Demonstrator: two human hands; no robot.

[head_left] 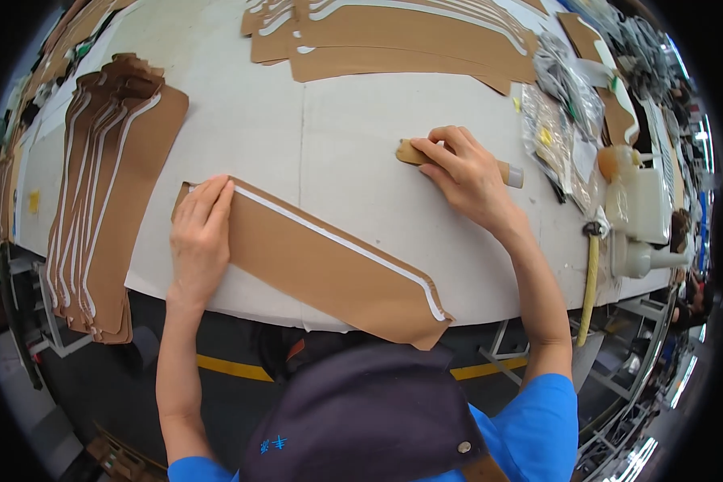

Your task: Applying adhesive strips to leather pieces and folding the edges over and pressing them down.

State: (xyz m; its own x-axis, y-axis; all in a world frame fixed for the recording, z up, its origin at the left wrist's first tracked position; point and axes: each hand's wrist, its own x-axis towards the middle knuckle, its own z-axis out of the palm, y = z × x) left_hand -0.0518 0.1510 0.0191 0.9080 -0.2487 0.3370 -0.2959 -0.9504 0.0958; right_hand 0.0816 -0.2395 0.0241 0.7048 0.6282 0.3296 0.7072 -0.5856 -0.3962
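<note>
A long brown panel (313, 257), leather-like, lies slantwise at the table's near edge, its lower right end overhanging. A white strip (329, 230) runs along its far edge and bends down at the right end. My left hand (201, 233) is at the panel's upper left corner, fingers close together and bent over the edge; the thumb is mostly hidden. Right of the panel and apart from it, my right hand (466, 177) grips a tan stick-shaped tool (410, 153) with a rounded tip and a grey rear end. The palm covers its middle.
Overlapping brown panels with white strips (112, 201) lie at the left, overhanging the table (241, 120). More panels (410, 60) lie at the far side. Plastic bags (566, 120), a white bottle (647, 201) and a yellow-handled tool (590, 281) are at the right.
</note>
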